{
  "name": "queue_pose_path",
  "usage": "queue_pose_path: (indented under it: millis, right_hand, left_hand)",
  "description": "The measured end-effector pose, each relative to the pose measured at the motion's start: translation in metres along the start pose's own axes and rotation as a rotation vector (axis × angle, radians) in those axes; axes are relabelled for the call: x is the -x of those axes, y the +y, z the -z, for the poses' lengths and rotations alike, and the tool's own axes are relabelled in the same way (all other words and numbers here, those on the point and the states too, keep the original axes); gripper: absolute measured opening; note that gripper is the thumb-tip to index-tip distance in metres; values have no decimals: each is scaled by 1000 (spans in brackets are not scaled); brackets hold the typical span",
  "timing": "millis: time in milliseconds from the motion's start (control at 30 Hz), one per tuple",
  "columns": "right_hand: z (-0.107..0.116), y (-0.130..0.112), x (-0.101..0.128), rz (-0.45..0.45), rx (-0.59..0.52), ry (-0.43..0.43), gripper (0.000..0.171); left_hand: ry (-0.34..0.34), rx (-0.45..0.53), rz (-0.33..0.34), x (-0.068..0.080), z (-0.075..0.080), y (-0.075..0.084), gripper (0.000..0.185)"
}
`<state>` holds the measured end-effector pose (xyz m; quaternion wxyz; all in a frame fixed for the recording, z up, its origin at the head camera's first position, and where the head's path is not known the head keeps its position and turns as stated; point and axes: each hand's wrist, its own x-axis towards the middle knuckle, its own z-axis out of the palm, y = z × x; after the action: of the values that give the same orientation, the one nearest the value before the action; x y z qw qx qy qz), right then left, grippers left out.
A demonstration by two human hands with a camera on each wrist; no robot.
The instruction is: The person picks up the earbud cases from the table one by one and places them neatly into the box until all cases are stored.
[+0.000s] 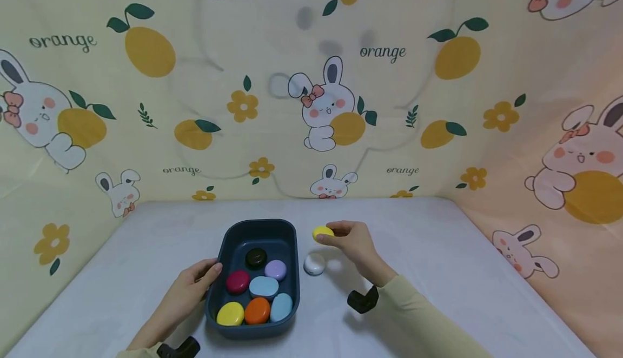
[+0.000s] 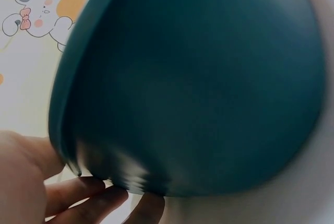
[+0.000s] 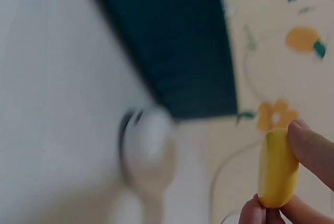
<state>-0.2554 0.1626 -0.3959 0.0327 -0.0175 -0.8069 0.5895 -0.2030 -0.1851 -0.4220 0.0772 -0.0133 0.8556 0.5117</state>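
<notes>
A dark blue tray (image 1: 229,243) sits on the white table and holds several coloured pebbles: black, purple, red, light blue, yellow, orange. My left hand (image 1: 194,285) rests with straight fingers against the tray's left wall; in the left wrist view the tray's outer wall (image 2: 193,83) fills the frame with my fingertips (image 2: 104,198) under it. My right hand (image 1: 351,239) pinches a yellow pebble (image 1: 323,232) above the table, right of the tray. The right wrist view shows the same yellow pebble (image 3: 277,169) between thumb and fingers. A white pebble (image 1: 314,264) lies on the table below it, blurred as the white pebble (image 3: 148,140).
The table (image 1: 462,271) is covered in white cloth. Cartoon rabbit and orange patterned curtains (image 1: 311,87) wall it in at the back and both sides. Black wrist camera mounts (image 1: 362,299) sit on both forearms.
</notes>
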Motion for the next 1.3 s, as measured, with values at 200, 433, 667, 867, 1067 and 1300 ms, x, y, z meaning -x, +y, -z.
queue_pose_path:
  millis: [200, 433, 667, 867, 1067, 1300]
  right_hand:
    - [-17, -28, 20, 39, -107, -127, 49]
    - [-40, -47, 40, 68, -153, -262, 40]
    - [-58, -50, 51, 72, -140, -354, 34]
    - [-69, -45, 48, 88, -134, -382, 35]
    - [-78, -42, 44, 97, -121, -388, 41]
    - [-84, -40, 42, 116, -98, -379, 44]
  left_hand:
    - [3, -12, -30, -1, 1, 1, 71]
    - [12, -16, -31, -1, 2, 0, 68]
    - [15, -1, -52, -4, -3, 2, 66]
    - [13, 0, -40, -4, -5, 1, 66]
    - [18, -2, -35, -1, -4, 1, 65]
    - [22, -6, -33, 1, -1, 0, 64]
